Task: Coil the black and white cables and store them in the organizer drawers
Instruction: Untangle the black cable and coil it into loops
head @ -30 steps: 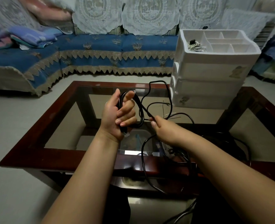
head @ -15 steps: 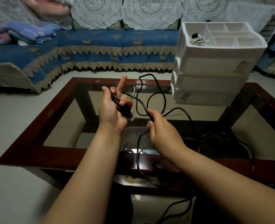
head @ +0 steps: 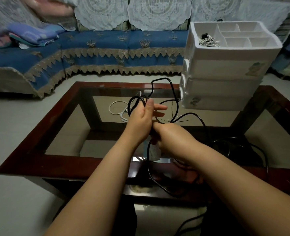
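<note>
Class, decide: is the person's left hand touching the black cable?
Touching. The head view shows loops of the black cable wrapped around the left hand, against its fingers and thumb.

You have two hands [head: 141,123] up. One black cable [head: 198,119] and one white cable [head: 117,110] lie beyond your fingers [head: 159,108]. One organizer [head: 226,68] has three drawers.

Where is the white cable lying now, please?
In the head view, the white cable lies loose on the glass table, left of centre, just beyond the left hand and apart from the white organizer.
</note>
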`<state>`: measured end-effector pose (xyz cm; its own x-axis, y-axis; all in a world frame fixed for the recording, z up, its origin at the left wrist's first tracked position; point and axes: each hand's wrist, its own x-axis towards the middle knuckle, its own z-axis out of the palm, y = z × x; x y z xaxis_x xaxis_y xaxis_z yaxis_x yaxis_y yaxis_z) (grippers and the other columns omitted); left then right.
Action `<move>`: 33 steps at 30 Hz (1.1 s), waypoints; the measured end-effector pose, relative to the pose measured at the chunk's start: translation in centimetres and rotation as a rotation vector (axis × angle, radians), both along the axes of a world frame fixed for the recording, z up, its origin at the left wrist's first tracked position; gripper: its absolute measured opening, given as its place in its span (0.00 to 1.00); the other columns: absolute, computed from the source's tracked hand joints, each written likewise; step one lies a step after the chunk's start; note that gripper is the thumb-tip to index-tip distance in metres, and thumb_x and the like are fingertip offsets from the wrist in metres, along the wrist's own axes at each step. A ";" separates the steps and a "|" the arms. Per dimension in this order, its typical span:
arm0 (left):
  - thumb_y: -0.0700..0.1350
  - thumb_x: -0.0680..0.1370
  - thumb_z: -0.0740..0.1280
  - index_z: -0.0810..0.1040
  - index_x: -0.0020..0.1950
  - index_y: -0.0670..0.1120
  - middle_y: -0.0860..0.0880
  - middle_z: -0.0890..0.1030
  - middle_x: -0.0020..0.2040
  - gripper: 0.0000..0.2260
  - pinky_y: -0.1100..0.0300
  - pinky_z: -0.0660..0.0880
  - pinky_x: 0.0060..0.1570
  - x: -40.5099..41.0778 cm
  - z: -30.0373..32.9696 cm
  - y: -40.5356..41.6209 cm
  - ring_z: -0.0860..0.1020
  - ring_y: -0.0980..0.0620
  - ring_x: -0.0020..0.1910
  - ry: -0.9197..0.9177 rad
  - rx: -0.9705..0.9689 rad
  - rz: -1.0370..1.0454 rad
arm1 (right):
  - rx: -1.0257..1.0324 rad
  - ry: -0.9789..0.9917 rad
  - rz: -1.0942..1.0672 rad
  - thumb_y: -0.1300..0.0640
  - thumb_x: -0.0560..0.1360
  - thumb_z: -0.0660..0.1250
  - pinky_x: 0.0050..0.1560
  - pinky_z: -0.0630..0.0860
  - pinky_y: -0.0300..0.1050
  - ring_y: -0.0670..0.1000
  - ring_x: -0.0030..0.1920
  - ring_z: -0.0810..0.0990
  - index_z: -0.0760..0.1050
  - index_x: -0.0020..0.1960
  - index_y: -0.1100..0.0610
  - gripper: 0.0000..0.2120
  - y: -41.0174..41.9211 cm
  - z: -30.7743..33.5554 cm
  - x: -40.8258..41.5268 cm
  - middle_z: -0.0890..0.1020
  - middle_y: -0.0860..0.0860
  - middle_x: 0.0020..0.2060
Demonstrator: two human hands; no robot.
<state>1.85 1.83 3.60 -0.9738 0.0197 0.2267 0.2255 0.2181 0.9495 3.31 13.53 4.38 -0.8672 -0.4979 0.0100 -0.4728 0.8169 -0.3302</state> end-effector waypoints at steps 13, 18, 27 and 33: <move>0.59 0.82 0.49 0.73 0.45 0.44 0.44 0.80 0.41 0.23 0.47 0.76 0.43 -0.6 -1.0 -0.1 0.78 0.48 0.40 -0.014 -0.390 0.054 | -0.154 -0.119 0.087 0.60 0.77 0.63 0.50 0.79 0.50 0.50 0.46 0.81 0.65 0.67 0.55 0.20 1.2 -0.4 -0.3 0.81 0.48 0.47; 0.57 0.82 0.49 0.68 0.39 0.49 0.49 0.75 0.36 0.19 0.56 0.69 0.37 -0.4 -0.8 0.2 0.75 0.51 0.36 -0.022 -0.441 0.059 | -0.246 -0.193 -0.021 0.51 0.72 0.71 0.41 0.77 0.40 0.43 0.39 0.77 0.67 0.63 0.55 0.23 1.2 0.1 -0.7 0.78 0.44 0.41; 0.70 0.73 0.49 0.72 0.42 0.45 0.52 0.73 0.28 0.30 0.58 0.67 0.30 -0.5 0.1 -1.7 0.71 0.54 0.26 -0.153 -0.150 0.015 | -0.759 -0.461 0.082 0.62 0.78 0.63 0.39 0.75 0.41 0.48 0.40 0.80 0.65 0.69 0.47 0.22 3.5 1.4 -0.1 0.84 0.50 0.46; 0.72 0.68 0.46 0.64 0.35 0.48 0.51 0.62 0.27 0.27 0.64 0.54 0.24 1.5 1.5 -0.7 0.57 0.55 0.24 -0.396 -0.040 -0.476 | -0.621 0.190 -0.049 0.43 0.72 0.65 0.42 0.79 0.52 0.46 0.41 0.79 0.75 0.56 0.44 0.14 4.1 0.8 -1.6 0.79 0.45 0.41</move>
